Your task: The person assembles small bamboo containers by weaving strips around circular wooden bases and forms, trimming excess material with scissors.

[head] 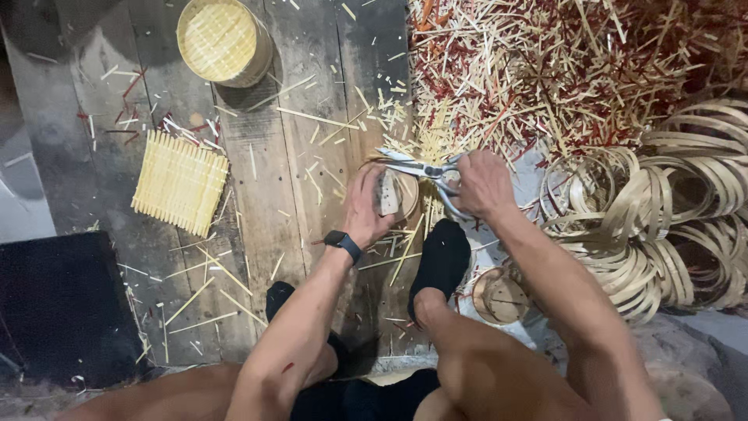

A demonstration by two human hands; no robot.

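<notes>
My left hand (366, 206) presses down on a small round bamboo basket (405, 199) standing on the wooden floor. A black watch sits on that wrist. My right hand (483, 183) grips metal scissors (417, 166), whose open blades point left over the basket's rim. Bamboo slats stick out from under the basket. My foot in a black sock (442, 257) rests just below the basket.
A flat woven bamboo mat (181, 182) lies to the left. A round bamboo basket (222, 39) stands at the top. Cut bamboo sticks (561, 70) are heaped at the upper right, coiled bamboo rings (670, 226) at the right. A black pad (62, 304) lies lower left.
</notes>
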